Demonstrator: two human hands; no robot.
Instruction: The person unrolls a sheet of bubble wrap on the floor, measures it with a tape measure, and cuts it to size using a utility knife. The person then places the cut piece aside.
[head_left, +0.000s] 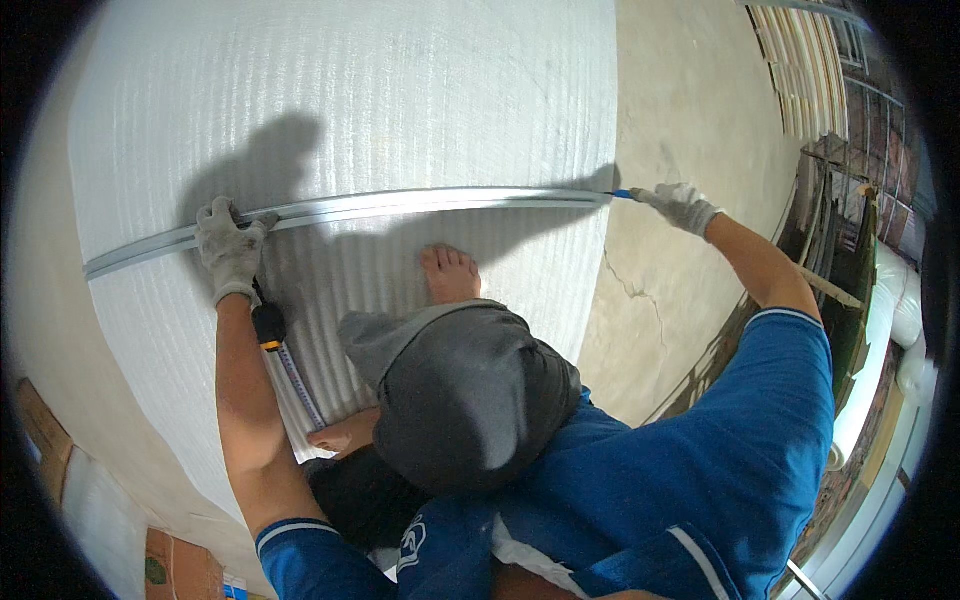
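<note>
A long silvery metal channel (400,202) lies across a white foam sheet (450,90). My left hand (230,247), in a pale work glove, grips and presses the channel near its left end. Close below that wrist is a black and yellow tape measure (268,326), its blade (300,385) drawn out toward my foot. Out at the right, my gloved right hand (682,207) is closed round what looks like a blue utility knife (624,194). The knife's front meets the channel's right end, by the sheet's edge. Its tip is too small to make out.
My bare feet (450,272) are on the sheet, one close to the channel. Cracked concrete floor (690,110) runs along the right. Farther right are striped panels (800,70) and a white roll (862,375). An orange-brown box (185,567) stands lower left.
</note>
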